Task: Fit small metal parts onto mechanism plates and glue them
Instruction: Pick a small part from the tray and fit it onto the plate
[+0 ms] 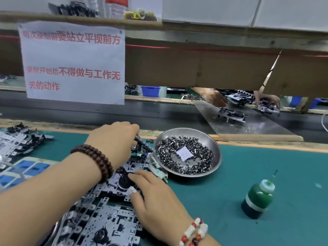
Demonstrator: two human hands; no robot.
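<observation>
- Right hand (156, 197), nearest at 6 o'clock, presses straight fingers on the plates (106, 210).
- Left hand (115, 139) grips a dark tool (143, 144) at the top plate.
- Plates overlap in a row, long axis 7 to 1 o'clock.
- Step judged: fitting. Next: a part from the dish (188, 153) at 2 o'clock, then glue (259, 197) at 4 o'clock.

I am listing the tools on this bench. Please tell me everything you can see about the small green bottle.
The green bottle stands upright on the teal mat, to the right of both hands and in front of the metal dish. It looks like soft plastic, dark green, with a pale band around its lower body. A white ribbed cap carries a thin needle-like nozzle, tilted slightly right. Nothing touches it; neither hand is near. How full it is cannot be judged.
</observation>
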